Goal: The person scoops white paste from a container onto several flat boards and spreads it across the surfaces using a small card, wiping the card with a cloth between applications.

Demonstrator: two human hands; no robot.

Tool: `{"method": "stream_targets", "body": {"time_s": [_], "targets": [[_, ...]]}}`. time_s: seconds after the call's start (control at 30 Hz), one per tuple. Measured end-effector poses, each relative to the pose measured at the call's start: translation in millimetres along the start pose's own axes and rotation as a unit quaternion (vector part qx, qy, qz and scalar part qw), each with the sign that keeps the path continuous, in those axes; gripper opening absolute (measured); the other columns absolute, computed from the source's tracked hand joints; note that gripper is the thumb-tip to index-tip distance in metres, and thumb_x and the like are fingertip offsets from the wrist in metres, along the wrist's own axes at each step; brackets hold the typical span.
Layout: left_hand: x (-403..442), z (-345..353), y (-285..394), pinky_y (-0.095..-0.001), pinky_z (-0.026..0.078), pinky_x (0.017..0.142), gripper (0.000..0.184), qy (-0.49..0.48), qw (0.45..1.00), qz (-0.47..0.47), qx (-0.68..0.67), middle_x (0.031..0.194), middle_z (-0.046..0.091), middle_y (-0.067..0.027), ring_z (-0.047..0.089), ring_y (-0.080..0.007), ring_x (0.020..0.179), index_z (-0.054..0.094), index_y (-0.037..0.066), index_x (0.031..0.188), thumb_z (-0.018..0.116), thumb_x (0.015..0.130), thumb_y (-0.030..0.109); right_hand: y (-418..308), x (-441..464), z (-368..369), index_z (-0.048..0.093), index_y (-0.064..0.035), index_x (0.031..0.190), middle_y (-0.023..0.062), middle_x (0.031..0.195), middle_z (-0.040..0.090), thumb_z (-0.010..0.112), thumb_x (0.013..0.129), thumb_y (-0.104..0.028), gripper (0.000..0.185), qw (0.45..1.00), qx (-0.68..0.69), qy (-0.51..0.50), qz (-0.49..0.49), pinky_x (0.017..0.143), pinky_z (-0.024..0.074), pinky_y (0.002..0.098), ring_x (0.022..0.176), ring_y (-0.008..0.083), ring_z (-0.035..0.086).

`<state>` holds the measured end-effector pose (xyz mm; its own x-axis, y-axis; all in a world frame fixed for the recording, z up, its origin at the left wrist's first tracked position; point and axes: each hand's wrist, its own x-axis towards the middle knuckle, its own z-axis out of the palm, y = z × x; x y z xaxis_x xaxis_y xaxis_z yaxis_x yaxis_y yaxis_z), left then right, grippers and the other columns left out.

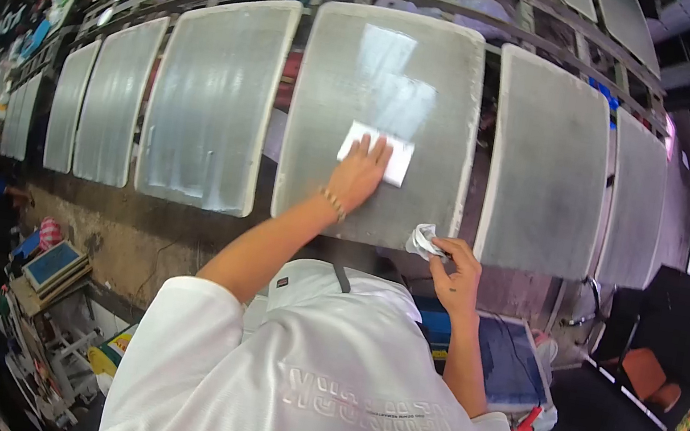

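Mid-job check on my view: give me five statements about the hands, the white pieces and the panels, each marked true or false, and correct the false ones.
1. The left hand lies on a flat white sheet on the middle panel. True.
2. The right hand is empty. False: its fingers pinch a crumpled white piece.
3. Pale, bright patches show on the middle panel beyond the sheet. True.
4. The left wrist is bare. False: a bracelet circles it.
5. The middle panel has a neighbouring panel on each side, one to the left and one to the right. True.
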<state>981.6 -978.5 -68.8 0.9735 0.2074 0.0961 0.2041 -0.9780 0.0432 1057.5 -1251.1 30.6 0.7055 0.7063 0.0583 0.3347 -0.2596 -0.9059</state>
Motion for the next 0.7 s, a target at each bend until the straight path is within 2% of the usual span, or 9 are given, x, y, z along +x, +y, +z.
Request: {"method": "stream_targets", "body": {"time_s": [0.13, 0.2, 0.27, 0.33, 0.43, 0.53, 0.57, 0.63, 0.7], "targets": [[-72, -44, -36, -0.0481, 0.048, 0.105, 0.047, -0.001, 0.999, 0.011, -0.037, 0.139, 0.059, -0.0222, 0.058, -0.0412, 0.125, 0.054, 0.002, 0.139, 0.051, 0.092, 0.005, -7, 18, 13, 0.073, -0.0001, 0.105, 0.0164, 0.103, 0.072, 0.068, 0.080, 0.005, 0.026, 1.000, -0.016, -0.023, -0.010, 0.084, 0.0552, 0.0347, 0.094, 0.0288, 0.071], [-90, -79, -76, -0.0474, 0.051, 0.098, 0.043, -0.055, 0.979, -0.092, -0.176, 0.128, 0.064, -0.0230, 0.063, -0.0417, 0.115, 0.059, 0.003, 0.132, 0.054, 0.089, 0.001, -14, 25, 20, 0.073, -0.0003, 0.106, 0.0153, 0.103, 0.072, 0.068, 0.080, 0.006, 0.028, 0.999, -0.021, -0.032, -0.017, 0.083, 0.0539, 0.0331, 0.093, 0.0262, 0.070], [-94, -88, -152, -0.0465, 0.054, 0.093, 0.043, 0.078, 0.969, -0.108, -0.209, 0.118, 0.071, -0.0194, 0.067, -0.0372, 0.109, 0.068, 0.007, 0.124, 0.054, 0.084, -0.003, -21, 30, 33, 0.073, -0.0006, 0.108, 0.0144, 0.104, 0.072, 0.068, 0.080, 0.006, 0.029, 0.999, -0.024, -0.042, -0.017, 0.083, 0.0526, 0.0316, 0.093, 0.0234, 0.068], [-85, -98, -231, -0.0468, 0.055, 0.092, 0.042, 0.002, 0.962, -0.231, -0.146, 0.117, 0.073, -0.0158, 0.069, -0.0359, 0.106, 0.072, 0.010, 0.122, 0.055, 0.085, -0.001, -30, 35, 47, 0.073, -0.0005, 0.108, 0.0151, 0.105, 0.072, 0.067, 0.079, 0.006, 0.030, 0.998, -0.031, -0.048, -0.018, 0.085, 0.0530, 0.0321, 0.095, 0.0254, 0.069], [-52, -64, -355, -0.0472, 0.056, 0.090, 0.040, 0.026, 0.975, -0.208, -0.080, 0.115, 0.074, -0.0147, 0.070, -0.0360, 0.103, 0.073, 0.015, 0.123, 0.055, 0.089, 0.004, -47, 43, 79, 0.072, -0.0007, 0.105, 0.0162, 0.104, 0.072, 0.067, 0.079, 0.006, 0.027, 0.996, -0.048, -0.072, -0.031, 0.086, 0.0544, 0.0358, 0.096, 0.0308, 0.071], [18, -61, -430, -0.0476, 0.055, 0.091, 0.041, 0.001, 0.971, -0.230, -0.066, 0.116, 0.073, -0.0149, 0.070, -0.0353, 0.106, 0.072, 0.018, 0.125, 0.052, 0.091, 0.008, -71, 48, 110, 0.073, -0.0011, 0.105, 0.0166, 0.104, 0.073, 0.068, 0.079, 0.006, 0.027, 0.994, -0.069, -0.087, -0.015, 0.086, 0.0545, 0.0368, 0.096, 0.0317, 0.071], [38, -36, -466, -0.0479, 0.055, 0.092, 0.044, 0.037, 0.981, -0.183, -0.054, 0.115, 0.073, -0.0153, 0.069, -0.0353, 0.108, 0.072, 0.023, 0.128, 0.053, 0.090, 0.009, -79, 50, 122, 0.073, -0.0010, 0.105, 0.0168, 0.104, 0.073, 0.068, 0.079, 0.005, 0.027, 0.993, -0.075, -0.086, -0.011, 0.087, 0.0545, 0.0372, 0.097, 0.0318, 0.071], [72, -40, -479, -0.0470, 0.056, 0.092, 0.044, -0.005, 0.979, -0.202, -0.007, 0.115, 0.074, -0.0152, 0.070, -0.0338, 0.107, 0.073, 0.028, 0.126, 0.057, 0.088, 0.013, -91, 53, 141, 0.073, -0.0009, 0.105, 0.0169, 0.105, 0.073, 0.068, 0.079, 0.005, 0.027, 0.994, -0.086, -0.070, 0.002, 0.087, 0.0544, 0.0374, 0.097, 0.0321, 0.071], [86, -22, -490, -0.0453, 0.056, 0.091, 0.042, -0.025, 0.978, -0.209, 0.002, 0.112, 0.075, -0.0137, 0.071, -0.0324, 0.105, 0.074, 0.029, 0.125, 0.059, 0.088, 0.015, -97, 47, 153, 0.073, -0.0008, 0.105, 0.0170, 0.105, 0.073, 0.068, 0.079, 0.004, 0.027, 0.993, -0.094, -0.061, 0.023, 0.088, 0.0544, 0.0376, 0.098, 0.0323, 0.071]]}}
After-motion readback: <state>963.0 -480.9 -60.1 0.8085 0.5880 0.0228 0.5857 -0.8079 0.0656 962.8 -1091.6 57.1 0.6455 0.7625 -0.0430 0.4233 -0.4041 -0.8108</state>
